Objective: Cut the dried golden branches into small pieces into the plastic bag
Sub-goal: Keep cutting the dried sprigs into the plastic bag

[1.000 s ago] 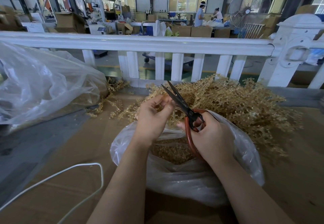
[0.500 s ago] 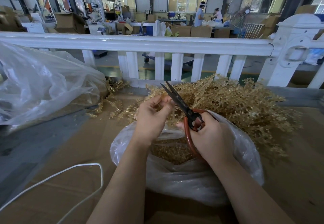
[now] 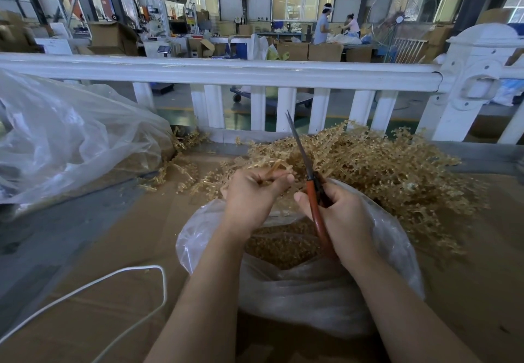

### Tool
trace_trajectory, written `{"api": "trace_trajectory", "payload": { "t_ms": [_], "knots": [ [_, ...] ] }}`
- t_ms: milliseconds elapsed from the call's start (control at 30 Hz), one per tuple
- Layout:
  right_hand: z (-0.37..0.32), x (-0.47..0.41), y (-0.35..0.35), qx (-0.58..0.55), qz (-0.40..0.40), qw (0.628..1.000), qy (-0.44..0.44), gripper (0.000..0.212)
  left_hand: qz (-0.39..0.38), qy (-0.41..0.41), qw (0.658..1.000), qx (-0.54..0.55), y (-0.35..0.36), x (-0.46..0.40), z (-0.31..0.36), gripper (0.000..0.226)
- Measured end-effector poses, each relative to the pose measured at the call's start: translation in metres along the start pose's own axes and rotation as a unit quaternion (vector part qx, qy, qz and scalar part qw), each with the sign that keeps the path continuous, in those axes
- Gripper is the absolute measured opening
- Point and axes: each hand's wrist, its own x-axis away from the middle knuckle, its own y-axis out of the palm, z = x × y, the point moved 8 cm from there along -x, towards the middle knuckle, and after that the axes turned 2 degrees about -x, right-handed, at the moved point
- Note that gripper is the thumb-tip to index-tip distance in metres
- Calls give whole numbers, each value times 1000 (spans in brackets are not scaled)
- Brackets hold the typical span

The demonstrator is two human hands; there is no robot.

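Big factory floor in the background, white railing running across at 12 o'clock, and the work is happening on a brown cardboard-covered bench. Progress-wise I'd call it partway: the plastic bag sitting at 6 o'clock of the hands already has a decent layer of chopped golden bits in the bottom, but the pile of dried golden branches out at 1 to 2 o'clock is large and uncut, plus a few stray sprigs lie at 10 o'clock, so there's plenty left. Left hand has its fingers curled round a small stem of the stuff, pinching it right over the bag mouth. Right hand is wrapped round the red handles of the scissors, and the blades look closed together, pointing up toward 12 o'clock just beside the stem. Can't tell if that stem is fully snipped. Another big clear bag is slumped at 9 o'clock, and a white cord loops at 7 o'clock.
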Motion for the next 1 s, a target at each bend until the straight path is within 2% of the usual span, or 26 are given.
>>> {"api": "trace_trajectory", "payload": {
  "t_ms": [300, 433, 533, 633, 767, 833, 933, 1000],
  "knots": [
    [2, -1, 1, -49, -4, 998, 27, 15, -42, 52, 997, 33, 7, 2, 9, 10],
    [4, -2, 5, -84, -11, 996, 30, 13, -31, 10, 997, 71, 4, 0, 3, 11],
    [8, -3, 5, -101, -16, 994, 34, 10, -53, 8, 997, 53, 7, 2, 3, 7],
    [14, -4, 4, -127, -12, 991, 40, 11, -50, 4, 998, 42, 7, 3, 4, 16],
    [18, -4, 2, -173, 7, 984, 49, 28, -17, -35, 998, 56, 2, 0, -1, 25],
    [21, -5, 1, -200, 11, 978, 59, 31, 8, -59, 995, 75, -3, -1, -5, 22],
    [24, -6, 2, -217, 6, 973, 75, 22, 24, -92, 993, 76, -8, 0, -11, 14],
    [25, -6, 2, -233, 2, 969, 81, 14, 17, -115, 992, 48, -8, 1, -16, 17]
  ]
}}
